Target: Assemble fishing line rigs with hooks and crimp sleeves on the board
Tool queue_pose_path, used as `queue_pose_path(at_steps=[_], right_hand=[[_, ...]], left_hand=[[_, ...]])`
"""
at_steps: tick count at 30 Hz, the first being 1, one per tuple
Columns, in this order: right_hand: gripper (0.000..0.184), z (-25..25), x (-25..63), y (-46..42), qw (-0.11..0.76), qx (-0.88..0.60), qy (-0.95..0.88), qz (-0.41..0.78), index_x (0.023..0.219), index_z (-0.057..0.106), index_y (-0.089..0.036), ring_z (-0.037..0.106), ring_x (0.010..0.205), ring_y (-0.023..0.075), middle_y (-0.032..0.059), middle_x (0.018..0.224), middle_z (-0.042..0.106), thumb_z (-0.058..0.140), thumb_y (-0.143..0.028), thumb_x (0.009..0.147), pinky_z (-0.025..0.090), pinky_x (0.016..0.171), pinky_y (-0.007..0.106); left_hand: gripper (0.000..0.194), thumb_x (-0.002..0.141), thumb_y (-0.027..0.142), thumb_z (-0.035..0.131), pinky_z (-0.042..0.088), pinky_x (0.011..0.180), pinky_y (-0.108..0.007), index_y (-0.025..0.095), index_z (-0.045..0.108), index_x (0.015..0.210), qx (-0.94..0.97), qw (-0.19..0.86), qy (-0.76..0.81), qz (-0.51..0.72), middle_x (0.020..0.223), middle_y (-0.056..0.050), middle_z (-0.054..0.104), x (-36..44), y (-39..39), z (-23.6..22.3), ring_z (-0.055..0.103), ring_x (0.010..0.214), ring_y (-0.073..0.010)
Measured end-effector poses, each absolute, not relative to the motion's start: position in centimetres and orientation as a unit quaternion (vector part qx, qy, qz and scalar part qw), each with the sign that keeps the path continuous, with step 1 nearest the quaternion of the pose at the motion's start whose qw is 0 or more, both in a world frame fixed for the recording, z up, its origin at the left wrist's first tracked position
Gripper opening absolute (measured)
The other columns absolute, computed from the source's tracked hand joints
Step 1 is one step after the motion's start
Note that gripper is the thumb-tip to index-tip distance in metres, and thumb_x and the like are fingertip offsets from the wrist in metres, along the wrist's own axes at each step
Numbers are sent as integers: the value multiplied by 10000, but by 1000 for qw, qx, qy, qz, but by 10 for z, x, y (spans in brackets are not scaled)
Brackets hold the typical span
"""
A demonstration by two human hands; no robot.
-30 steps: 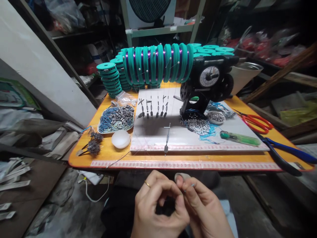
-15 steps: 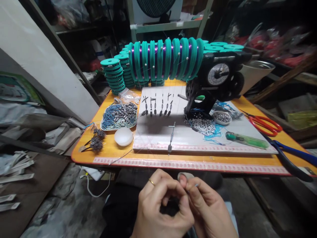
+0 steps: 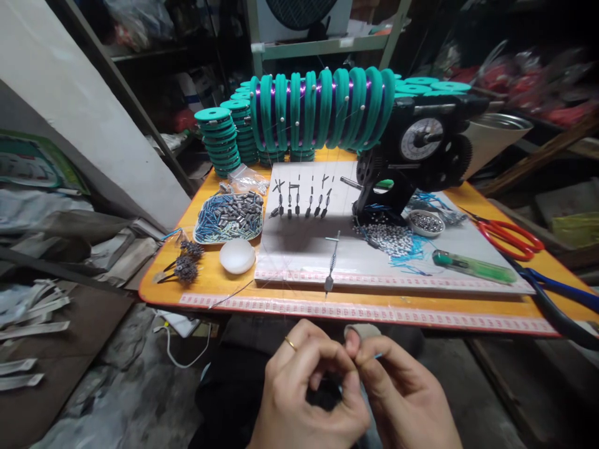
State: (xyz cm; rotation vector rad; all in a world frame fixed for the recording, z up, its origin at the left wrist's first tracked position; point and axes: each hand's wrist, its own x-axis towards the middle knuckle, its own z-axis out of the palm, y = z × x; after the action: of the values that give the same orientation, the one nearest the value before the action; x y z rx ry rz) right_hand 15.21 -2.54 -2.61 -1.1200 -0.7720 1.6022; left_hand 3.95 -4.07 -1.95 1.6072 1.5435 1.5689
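Note:
My left hand [image 3: 311,393], with a gold ring on one finger, is curled into a loop, thumb and fingertips pinched together. Its fingertips meet those of my right hand [image 3: 405,390] just in front of the table edge. A wrap covers one fingertip of my right hand. A small blue piece [image 3: 377,355] pokes out from my right hand's pinch; most of it is hidden. Whatever my left fingertips pinch is too small to make out. Beyond my hands, a grey sinker [image 3: 329,284] with a spring and a thin crosspiece hangs over the board [image 3: 299,255].
Teal foam spools [image 3: 322,109] wound with purple line sit on a black machine [image 3: 397,159]. A tray [image 3: 196,238] of small parts and a white bowl [image 3: 237,256] stand left. Right are white beads [image 3: 395,240], a green cutter [image 3: 472,267], red-handled scissors [image 3: 510,237] and pliers [image 3: 552,290].
The view has shifted slightly, so the table's things sit a little further right. Both hands keep the same pinch, and less of the blue piece shows.

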Motion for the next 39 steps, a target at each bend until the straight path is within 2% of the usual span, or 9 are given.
queue_pose_path(at_steps=[5,10,15,23,34,39], right_hand=[[142,-32,164,-20,471,-412,-411,663,737,733,-219,671,806,158,34,797,672,789,-337,793,547,740,184],[220,-27,157,-21,490,-443,-361,659,697,712,-201,652,752,152,30,783,665,827,-384,738,539,712,188],[269,-22,148,-24,495,-451,-278,689,669,710,-185,635,777,180,52,764,667,881,-392,662,537,720,243],[295,-23,146,-27,478,-432,-221,732,675,690,-170,611,764,161,44,772,644,872,-402,681,524,717,242],[292,-19,145,-27,481,-441,-228,722,672,695,-171,633,785,186,51,766,663,883,-395,663,533,724,267],[282,-20,145,-28,475,-437,-232,728,686,696,-171,629,751,164,49,780,668,868,-395,690,534,721,250]], left_hand=[[164,703,40,551,289,447,-177,203,548,718,575,208,549,570,696,43,515,40,-41,-19,342,504,-53],[162,732,39,579,317,439,-168,197,609,748,569,203,543,583,705,25,543,40,-41,-19,376,499,-53],[155,725,46,607,310,419,-184,196,635,749,563,188,543,594,684,18,551,41,-41,-21,381,487,-61],[144,729,52,579,288,407,-183,194,566,705,572,175,543,589,668,25,510,42,-38,-23,346,476,-57],[154,727,47,573,300,423,-180,199,560,716,565,180,544,594,671,33,502,42,-39,-22,351,487,-61],[145,732,54,575,296,411,-179,199,568,723,571,173,542,592,675,31,505,42,-39,-23,358,480,-59]])
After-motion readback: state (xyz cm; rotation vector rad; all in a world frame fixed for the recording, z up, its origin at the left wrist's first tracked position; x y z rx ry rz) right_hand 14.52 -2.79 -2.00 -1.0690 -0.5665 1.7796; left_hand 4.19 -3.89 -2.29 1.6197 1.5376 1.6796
